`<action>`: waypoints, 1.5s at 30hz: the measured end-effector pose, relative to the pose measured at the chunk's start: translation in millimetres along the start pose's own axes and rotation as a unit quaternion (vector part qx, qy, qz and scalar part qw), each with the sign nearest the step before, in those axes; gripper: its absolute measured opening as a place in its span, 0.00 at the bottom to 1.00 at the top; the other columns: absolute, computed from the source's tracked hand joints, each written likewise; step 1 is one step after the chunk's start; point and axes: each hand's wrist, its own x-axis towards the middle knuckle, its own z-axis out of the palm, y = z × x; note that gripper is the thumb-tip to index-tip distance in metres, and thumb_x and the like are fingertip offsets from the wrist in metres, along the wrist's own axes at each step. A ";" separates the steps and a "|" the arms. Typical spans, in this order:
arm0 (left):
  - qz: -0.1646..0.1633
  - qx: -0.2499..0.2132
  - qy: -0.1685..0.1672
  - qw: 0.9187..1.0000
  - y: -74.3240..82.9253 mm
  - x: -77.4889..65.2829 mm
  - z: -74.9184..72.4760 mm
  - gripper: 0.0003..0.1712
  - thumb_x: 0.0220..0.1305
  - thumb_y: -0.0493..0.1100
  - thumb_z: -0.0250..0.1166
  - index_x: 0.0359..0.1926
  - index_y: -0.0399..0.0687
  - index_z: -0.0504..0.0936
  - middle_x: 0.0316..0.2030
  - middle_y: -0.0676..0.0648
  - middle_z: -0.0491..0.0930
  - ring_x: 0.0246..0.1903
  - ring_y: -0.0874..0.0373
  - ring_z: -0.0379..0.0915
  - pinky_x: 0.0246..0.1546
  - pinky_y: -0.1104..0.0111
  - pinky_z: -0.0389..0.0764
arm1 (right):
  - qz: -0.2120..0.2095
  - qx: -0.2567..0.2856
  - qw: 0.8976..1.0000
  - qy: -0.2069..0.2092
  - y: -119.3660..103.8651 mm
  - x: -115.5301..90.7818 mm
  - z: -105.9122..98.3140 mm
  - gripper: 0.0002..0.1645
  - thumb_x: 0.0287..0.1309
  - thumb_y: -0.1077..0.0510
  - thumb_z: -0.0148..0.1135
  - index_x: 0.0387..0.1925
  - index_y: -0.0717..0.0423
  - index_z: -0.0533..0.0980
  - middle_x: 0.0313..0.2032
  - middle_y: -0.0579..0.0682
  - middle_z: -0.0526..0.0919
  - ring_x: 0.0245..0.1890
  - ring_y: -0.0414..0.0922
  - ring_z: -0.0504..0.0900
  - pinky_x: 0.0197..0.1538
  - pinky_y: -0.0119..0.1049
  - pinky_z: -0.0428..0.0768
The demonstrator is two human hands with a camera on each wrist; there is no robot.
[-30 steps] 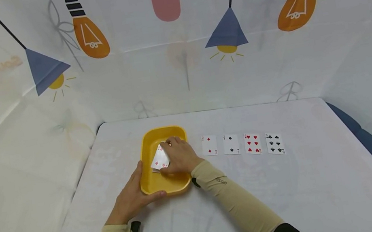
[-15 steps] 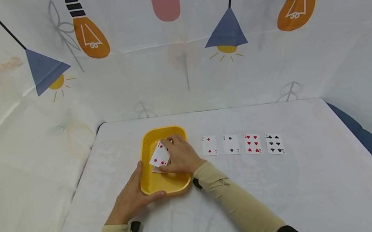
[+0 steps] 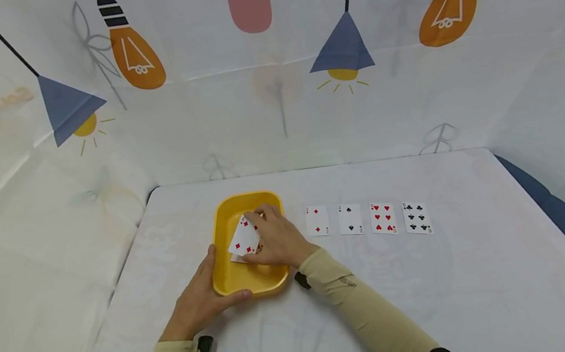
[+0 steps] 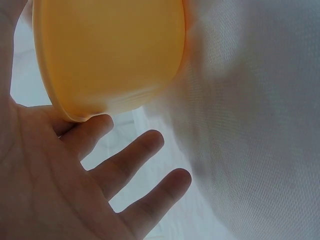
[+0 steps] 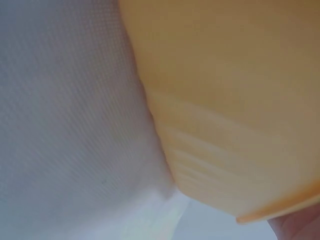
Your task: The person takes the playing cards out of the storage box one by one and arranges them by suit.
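Note:
A yellow tray (image 3: 254,277) stands on the white-covered table, left of centre. My left hand (image 3: 198,296) braces its near left corner, thumb along the front side and fingers at the left side. In the left wrist view, the fingers of that hand (image 4: 65,170) are spread and nearly straight, with one fingertip touching the rim. Inside the tray, my right hand (image 3: 279,239) pinches playing cards (image 3: 243,242), the top one face up with red diamonds. Part of another card shows beneath. The right wrist view holds mostly the tray's outer wall (image 5: 225,100), and the right fingers are hidden there.
Right of the tray, a row of face-up cards lies on the table: a two of diamonds (image 3: 317,220), a two of spades (image 3: 350,219), a six of hearts (image 3: 382,218) and a six of clubs (image 3: 417,217). A printed white sheet (image 3: 194,116) hangs behind.
The diamond card under my right hand has shifted and tilted slightly, showing more of its face. The right forearm has moved a little to the right; left hand and tray stay put.

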 end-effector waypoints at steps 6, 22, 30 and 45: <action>-0.002 -0.003 -0.001 1.000 -0.5 0.0 0.5 0.78 0.46 0.77 0.72 0.82 0.49 0.35 0.80 0.42 0.45 0.75 0.39 0.52 0.67 0.38 0.61 | -0.009 0.013 1.000 0.009 -1.3 -6.2 -7.8 0.54 0.48 0.31 0.74 0.71 0.51 0.67 0.61 0.56 0.68 0.57 0.49 0.70 0.57 0.40 0.79; -0.010 -0.008 -0.003 1.000 -0.6 -0.4 0.3 0.79 0.45 0.77 0.72 0.82 0.52 0.34 0.80 0.42 0.45 0.75 0.40 0.51 0.68 0.38 0.59 | -0.027 0.012 1.000 0.010 5.0 -24.6 -40.0 0.55 0.47 0.34 0.76 0.72 0.51 0.67 0.63 0.54 0.67 0.57 0.49 0.67 0.56 0.42 0.78; -0.013 -0.010 -0.004 1.000 -0.1 0.5 -0.7 0.80 0.45 0.77 0.73 0.82 0.50 0.34 0.80 0.42 0.45 0.75 0.39 0.50 0.69 0.39 0.59 | -0.026 -0.001 1.000 0.007 13.7 -35.8 -52.8 0.53 0.47 0.34 0.74 0.71 0.49 0.68 0.62 0.52 0.68 0.58 0.47 0.67 0.55 0.39 0.79; -0.009 -0.009 0.005 1.000 -1.4 0.1 0.7 0.80 0.44 0.77 0.74 0.82 0.49 0.36 0.80 0.41 0.46 0.75 0.39 0.51 0.68 0.39 0.61 | -0.037 0.030 0.999 -0.027 24.9 -61.7 -72.9 0.52 0.46 0.39 0.78 0.71 0.49 0.69 0.60 0.50 0.69 0.58 0.46 0.67 0.57 0.39 0.78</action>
